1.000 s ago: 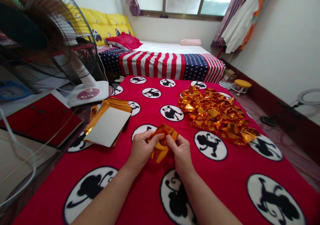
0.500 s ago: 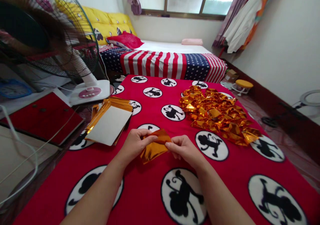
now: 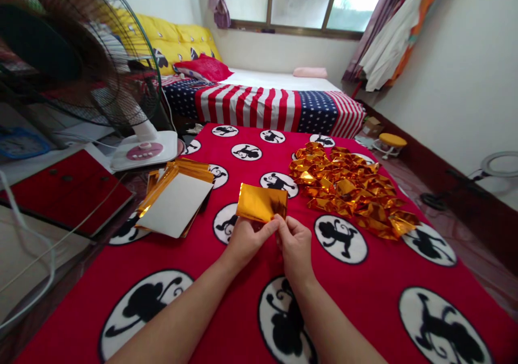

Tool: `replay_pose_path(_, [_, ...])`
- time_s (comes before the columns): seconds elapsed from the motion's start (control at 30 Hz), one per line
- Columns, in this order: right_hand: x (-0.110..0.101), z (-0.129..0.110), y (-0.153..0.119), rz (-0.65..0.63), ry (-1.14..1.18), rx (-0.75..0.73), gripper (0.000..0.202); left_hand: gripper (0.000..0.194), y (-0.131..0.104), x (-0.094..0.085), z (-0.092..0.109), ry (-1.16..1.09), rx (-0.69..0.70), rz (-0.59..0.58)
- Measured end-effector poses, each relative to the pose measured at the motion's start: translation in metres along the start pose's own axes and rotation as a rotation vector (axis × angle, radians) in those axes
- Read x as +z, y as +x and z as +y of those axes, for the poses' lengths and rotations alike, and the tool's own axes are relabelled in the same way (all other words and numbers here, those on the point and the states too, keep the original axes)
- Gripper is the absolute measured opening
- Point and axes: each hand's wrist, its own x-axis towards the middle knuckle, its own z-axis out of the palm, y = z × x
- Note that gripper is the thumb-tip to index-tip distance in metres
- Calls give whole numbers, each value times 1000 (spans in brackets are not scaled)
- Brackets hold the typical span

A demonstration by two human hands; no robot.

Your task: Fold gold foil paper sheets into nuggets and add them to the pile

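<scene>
Both my hands grip a folded sheet of gold foil paper point(image 3: 259, 202) just above the red cloth point(image 3: 226, 310). My left hand point(image 3: 247, 241) holds its lower edge, the thumb reaching along the front and the other fingers mostly hidden behind. At the lower right corner, my right hand point(image 3: 294, 241) pinches the foil, its thumb and fingertips meeting the left thumb. To the left lies a stack of foil sheets point(image 3: 176, 199), the top one showing a pale back. A pile of folded gold foil pieces point(image 3: 348, 186) spreads over the cloth on the right.
An electric fan point(image 3: 141, 145) stands at the left beside a dark red board point(image 3: 65, 191). Beyond the cloth is a bed point(image 3: 263, 105) with pillows. A yellow stool point(image 3: 392, 140) and a ring-shaped stand point(image 3: 499, 164) are along the right wall.
The foil has been raised and turned, and now shows a flat rectangular face. My hands have come closer together, the left moving right and both thumbs meeting at the lower edge.
</scene>
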Motion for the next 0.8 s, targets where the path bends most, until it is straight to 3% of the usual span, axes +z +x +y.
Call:
replay_pose_path(0.23, [-2,6,2,8,-7,-34,40,26,6,9,-3,19,19,93])
replay_pose_path(0.33, [-1,6,3,6,-48,-44,39,26,5,3,-5,98,44,168])
replay_pose_path(0.5, [-7,8,5,37,-93,-54,41,28,8,-14,-10,153,-6,159])
replay_pose_path(0.6, [-15,8,10,70,-53,-52,42,39,13,-28,-12,92,-10,186])
replay_pose_path(0.73, [-25,5,20,170,121,-26,42,45,21,-45,-11,-186,-10,396])
replay_pose_path(0.8, [-26,4,22,184,200,-21,41,46,22,-49,-9,-240,13,422])
